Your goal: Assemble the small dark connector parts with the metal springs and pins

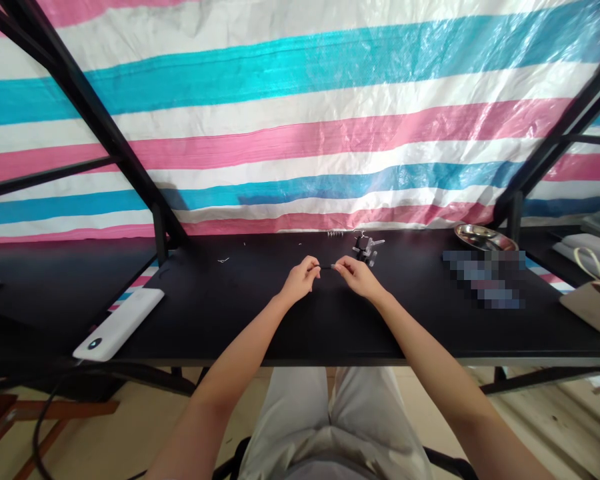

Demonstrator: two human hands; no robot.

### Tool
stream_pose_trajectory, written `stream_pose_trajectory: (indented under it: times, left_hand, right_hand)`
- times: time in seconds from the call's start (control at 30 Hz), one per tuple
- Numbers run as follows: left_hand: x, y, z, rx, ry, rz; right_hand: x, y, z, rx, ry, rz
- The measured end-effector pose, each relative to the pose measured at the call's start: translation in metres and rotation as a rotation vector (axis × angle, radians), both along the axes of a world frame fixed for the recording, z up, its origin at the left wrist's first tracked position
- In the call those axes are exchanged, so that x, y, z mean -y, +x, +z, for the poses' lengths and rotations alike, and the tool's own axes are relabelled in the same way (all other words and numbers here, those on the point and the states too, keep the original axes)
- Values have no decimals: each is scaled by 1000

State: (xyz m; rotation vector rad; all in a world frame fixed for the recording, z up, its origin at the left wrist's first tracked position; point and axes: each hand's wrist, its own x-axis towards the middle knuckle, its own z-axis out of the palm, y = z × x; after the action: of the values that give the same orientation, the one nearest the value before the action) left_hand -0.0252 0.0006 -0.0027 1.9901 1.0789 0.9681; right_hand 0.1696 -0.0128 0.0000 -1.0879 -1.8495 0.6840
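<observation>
Both my hands meet over the middle of a black table (pixel 230 313). My left hand (pixel 300 277) and my right hand (pixel 357 275) each pinch one end of a small thin dark piece (pixel 327 267) stretched between their fingertips; I cannot make out what it is. Just beyond my right hand lies a little cluster of metal and dark parts (pixel 367 250). A short row of tiny metal bits (pixel 335 234) sits near the table's far edge.
A white power bank (pixel 120 325) lies at the table's left front corner. A steel dish (pixel 483 237) stands at the far right, a blurred patch beside it. A beige bag (pixel 593 300) rests at the right edge. Black frame posts rise on both sides before a striped tarp.
</observation>
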Motion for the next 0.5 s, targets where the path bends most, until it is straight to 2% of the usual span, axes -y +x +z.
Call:
stream_pose_trajectory:
  times: [0.2,0.37,0.5]
  left_hand:
    - [3,1,0,-23,23,79]
    - [5,3,0,33,-19,37]
    - [6,3,0,-12,35,41]
  right_hand:
    - [-1,2,-2,-24,12,50]
    - [-5,5,-8,-52,-11,35]
    - [-6,6,-9,-71,-19,32]
